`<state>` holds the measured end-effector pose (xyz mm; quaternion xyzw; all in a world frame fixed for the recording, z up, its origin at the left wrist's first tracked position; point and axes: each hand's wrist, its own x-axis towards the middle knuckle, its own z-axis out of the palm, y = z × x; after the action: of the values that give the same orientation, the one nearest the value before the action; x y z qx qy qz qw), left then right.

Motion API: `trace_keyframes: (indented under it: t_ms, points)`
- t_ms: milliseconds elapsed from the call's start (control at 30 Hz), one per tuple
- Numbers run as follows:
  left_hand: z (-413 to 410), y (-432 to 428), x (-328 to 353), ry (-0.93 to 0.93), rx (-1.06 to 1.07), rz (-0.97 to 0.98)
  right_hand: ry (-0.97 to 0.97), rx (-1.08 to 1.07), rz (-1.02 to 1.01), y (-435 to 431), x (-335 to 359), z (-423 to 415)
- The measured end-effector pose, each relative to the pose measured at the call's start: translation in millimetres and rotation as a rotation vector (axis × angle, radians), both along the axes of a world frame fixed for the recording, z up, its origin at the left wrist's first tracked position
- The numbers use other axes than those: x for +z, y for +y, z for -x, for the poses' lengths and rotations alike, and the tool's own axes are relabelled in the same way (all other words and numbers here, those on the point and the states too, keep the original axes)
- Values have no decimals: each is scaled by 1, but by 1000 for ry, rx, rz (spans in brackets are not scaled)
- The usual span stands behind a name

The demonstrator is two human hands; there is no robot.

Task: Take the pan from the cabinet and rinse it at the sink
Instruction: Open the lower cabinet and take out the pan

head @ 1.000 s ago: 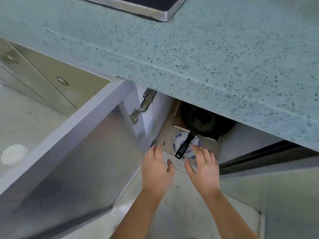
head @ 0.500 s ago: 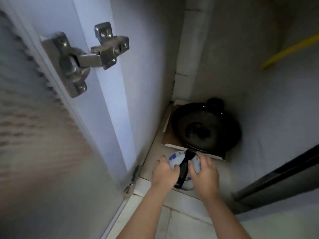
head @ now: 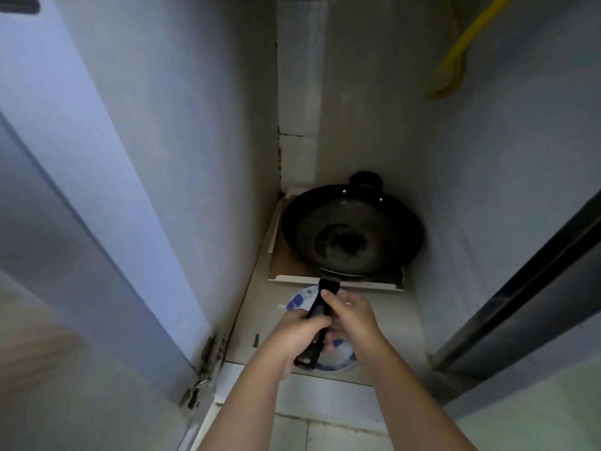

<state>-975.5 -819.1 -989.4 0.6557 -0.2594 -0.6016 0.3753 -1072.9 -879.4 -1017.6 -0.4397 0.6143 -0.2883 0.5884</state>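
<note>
Both hands are down inside the open cabinet, wrapped on the long black handle (head: 317, 323) of the pan (head: 351, 232): the left hand (head: 297, 335) has its fingers curled shut around the middle of the handle, and the right hand (head: 353, 315) closes over it just ahead, thumb and fingers pinched near where the handle meets the bowl. The pan itself sits at the back of the cabinet floor, dark and wide, resting on a flat piece of cardboard (head: 286, 265) pushed into the left rear corner. What worries me is the blue and white plate (head: 338, 356) lying directly under the handle and the hands; if the pan is dragged forward rather than lifted, its heavy bottom looks likely to ride onto that plate and crack it or shove it off the ledge onto the floor tiles. The cardboard may also slide along with the pan and bump the plate. The pan looks heavy for a grip so far from its bowl, so it could tip and drop its far edge. Around it the space is tight: the cabinet wall (head: 201, 157) stands close on the left, a dark door edge (head: 520, 288) closes in on the right, and a yellow hose (head: 455, 60) hangs above, well apart from the pan.
</note>
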Motion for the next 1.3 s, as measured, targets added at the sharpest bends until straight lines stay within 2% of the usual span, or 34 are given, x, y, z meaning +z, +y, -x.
trace_keyframes:
  t_ms: [267,367,500,767,1300]
  points:
    - [-1,2,0,58,-61,-60,-563,-12,-479,-1,9,-12]
    - [-1,0,1,58,-70,-85,-636,-59,-500,-6,7,-18]
    - [2,-3,4,3,-82,-102,-585,-48,-446,-11,4,-24]
    - [17,1,-1,-162,-19,4,-405,-54,-250,-12,-3,-28]
    - [36,29,26,-195,67,74,-388,109,-133,9,33,-17]
